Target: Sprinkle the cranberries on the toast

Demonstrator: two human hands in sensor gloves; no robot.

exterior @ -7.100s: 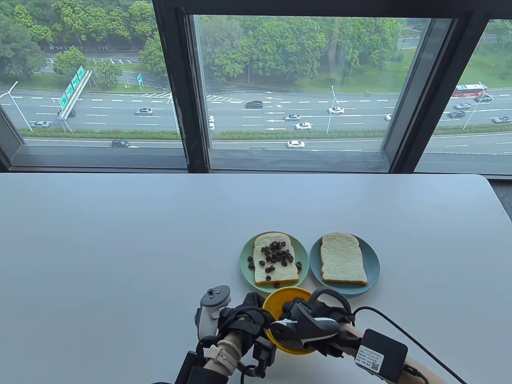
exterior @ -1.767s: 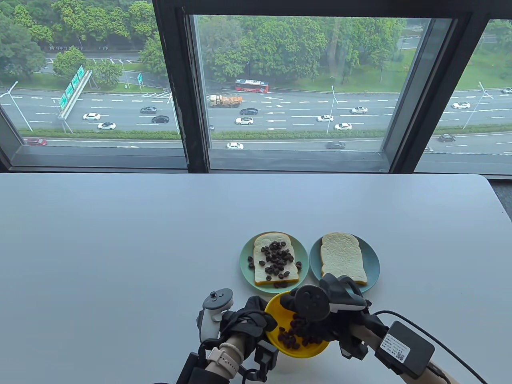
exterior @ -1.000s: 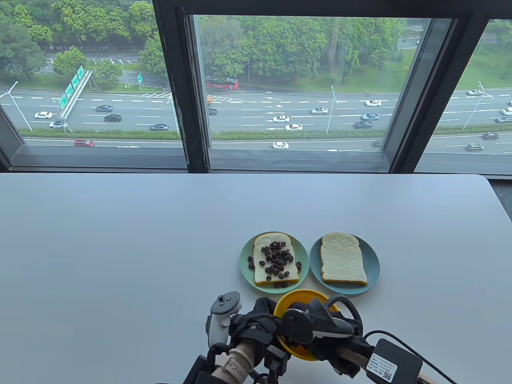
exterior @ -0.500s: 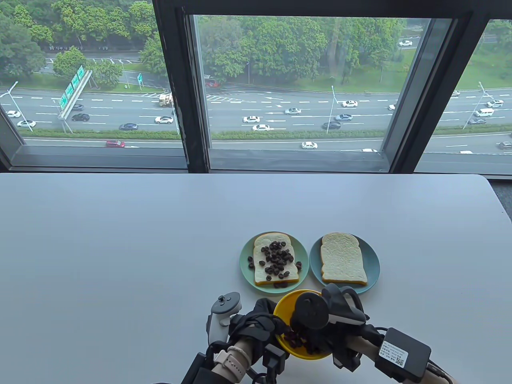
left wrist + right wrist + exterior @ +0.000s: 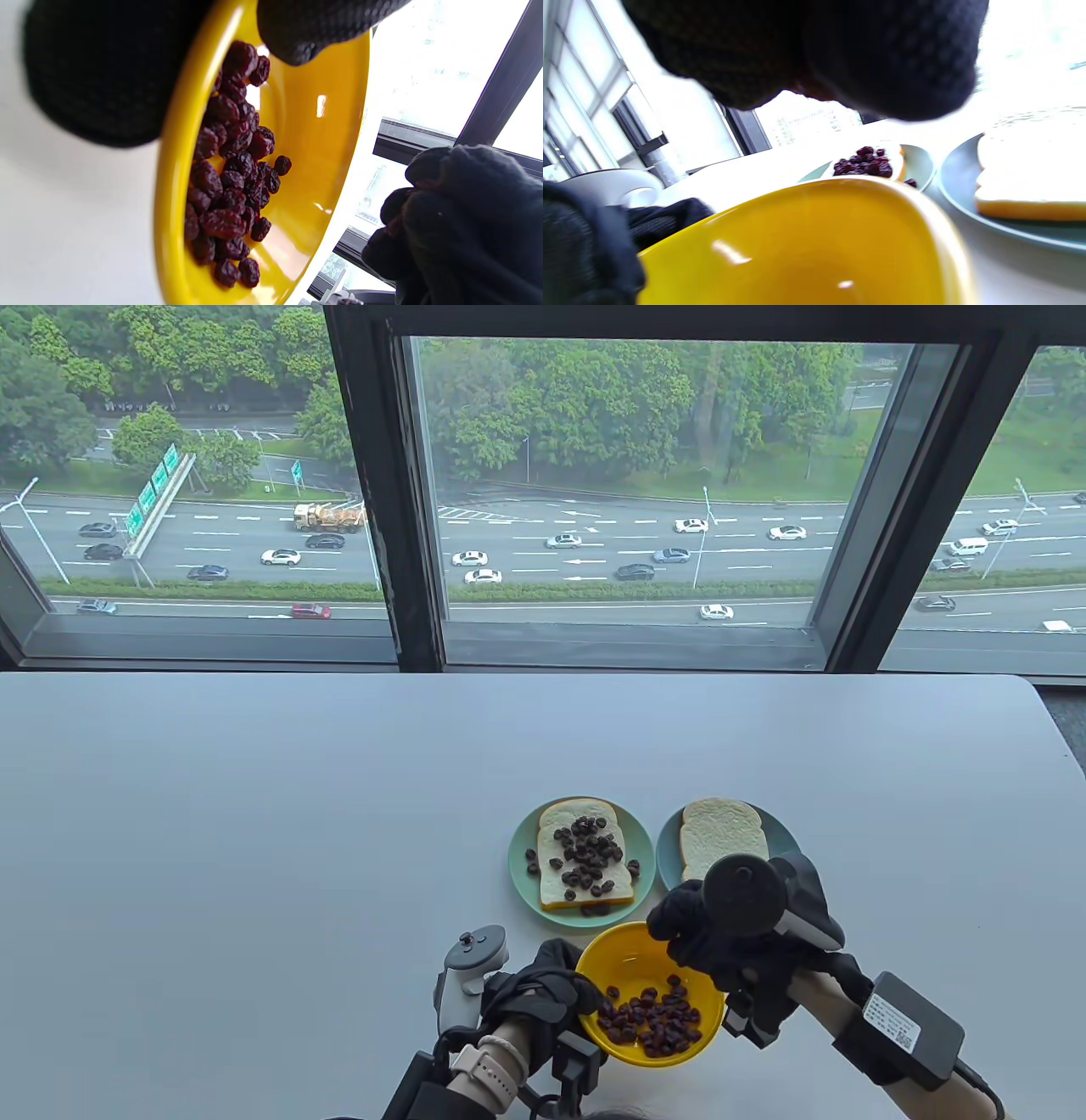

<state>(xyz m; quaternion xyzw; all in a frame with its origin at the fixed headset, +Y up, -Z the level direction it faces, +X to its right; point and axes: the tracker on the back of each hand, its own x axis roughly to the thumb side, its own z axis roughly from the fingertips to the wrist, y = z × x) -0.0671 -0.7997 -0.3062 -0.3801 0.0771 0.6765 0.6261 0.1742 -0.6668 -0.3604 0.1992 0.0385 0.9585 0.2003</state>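
Note:
A yellow bowl (image 5: 649, 959) of dark cranberries (image 5: 649, 1016) is near the table's front edge. My left hand (image 5: 585, 1001) grips its left rim, thumb (image 5: 314, 25) inside, and the bowl (image 5: 322, 127) tilts. My right hand (image 5: 679, 929) is raised over the bowl's far rim, fingers bunched, pinching a few cranberries; red bits show between its fingers (image 5: 418, 199). One toast (image 5: 585, 857) covered with cranberries lies on a green plate (image 5: 519, 861). A plain toast (image 5: 717, 836) lies on a blue plate (image 5: 670, 857), partly hidden by my right tracker.
The two plates sit side by side just beyond the bowl. A few cranberries lie on the green plate beside the toast. The white table (image 5: 254, 814) stretches to the left and back, up to a window ledge. A cable box is strapped on my right forearm (image 5: 908, 1027).
My right hand has lifted out of the bowl and moved up and right toward the blue plate, uncovering the cranberries in the bowl. My left hand stays on the bowl's rim.

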